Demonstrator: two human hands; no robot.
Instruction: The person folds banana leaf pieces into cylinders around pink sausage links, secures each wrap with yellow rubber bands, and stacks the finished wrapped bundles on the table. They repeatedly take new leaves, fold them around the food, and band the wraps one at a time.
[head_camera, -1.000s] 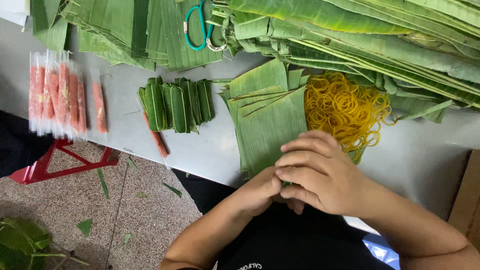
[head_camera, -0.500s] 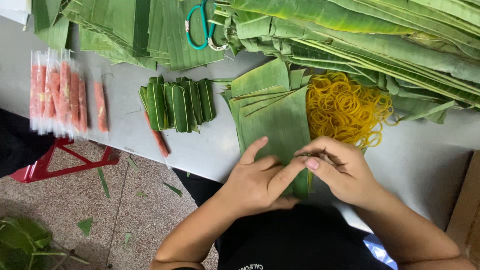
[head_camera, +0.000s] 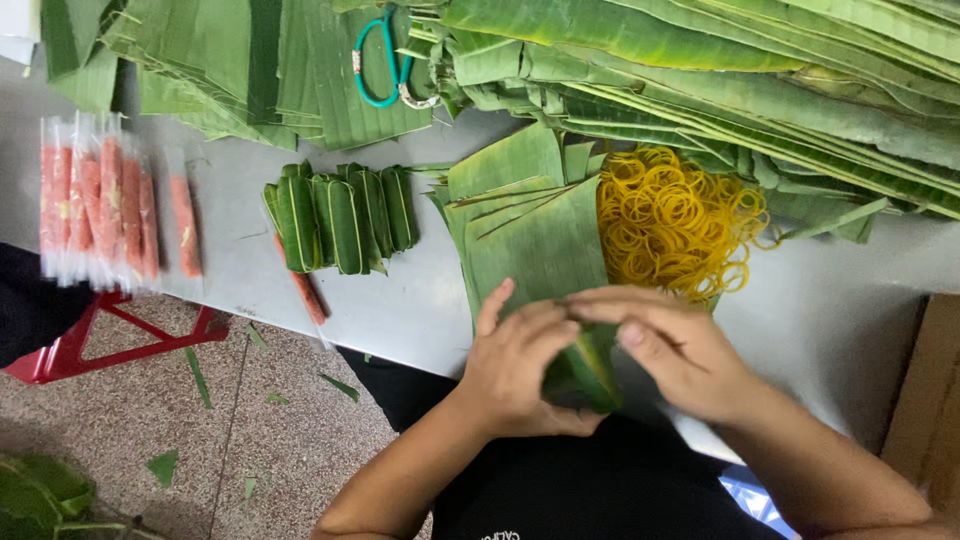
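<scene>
A small banana-leaf bundle (head_camera: 585, 370) sits at the near edge of the grey table (head_camera: 440, 310), right in front of the person and on the lower end of a stack of cut leaf sheets (head_camera: 530, 240). The left hand (head_camera: 520, 375) is curled around it from the left, fingers half closed over the top, while the right hand (head_camera: 675, 350) lies partly open with its fingers stretched flat across the fold, pressing rather than gripping. Whether anything is already inside the wrap cannot be told. Judging from this, the fold will hold best if the leaf is kept taut along its ribs, creased with the grain so the smooth, waxy sheet bends instead of splitting, and pinned firmly until it is secured. Just beyond the right hand lies a loose heap of thin yellow rubber bands (head_camera: 680, 220), springy and tangled. To the left, 5 or so finished wraps (head_camera: 340, 220), glossy green cylinders, stand side by side. Farther left, pale orange sticks in clear plastic sleeves (head_camera: 95, 210) lie in a row. Long ribbed leaves (head_camera: 720, 70) and green-handled scissors (head_camera: 385, 65) fill the far side.
</scene>
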